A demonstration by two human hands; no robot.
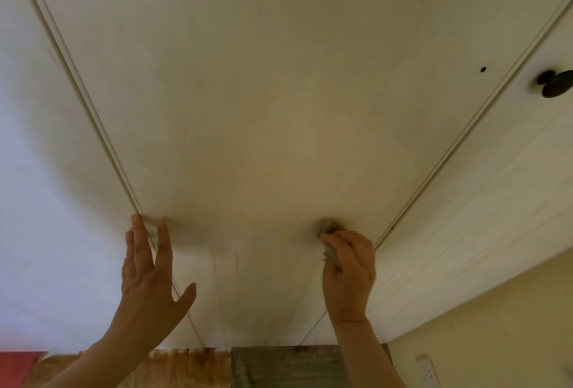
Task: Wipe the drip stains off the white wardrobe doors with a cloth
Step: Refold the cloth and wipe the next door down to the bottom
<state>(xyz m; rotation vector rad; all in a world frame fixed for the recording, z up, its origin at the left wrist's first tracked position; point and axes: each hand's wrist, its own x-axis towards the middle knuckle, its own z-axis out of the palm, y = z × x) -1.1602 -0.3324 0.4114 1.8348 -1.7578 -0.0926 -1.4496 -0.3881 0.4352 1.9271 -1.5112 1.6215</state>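
Both hands are raised against the white wardrobe door. At the door's left edge the left hand lies spread and flat, fingers straight and tips touching the panel, probably to brace the person and keep the door from giving under pressure. Faint drip streaks run down the panel between the hands, so this stretch looks unfinished. Near the right edge the right hand grips a bunched grey cloth and presses its tip to the surface, likely to focus the rubbing. Further right, a dark knob sits on the neighbouring door.
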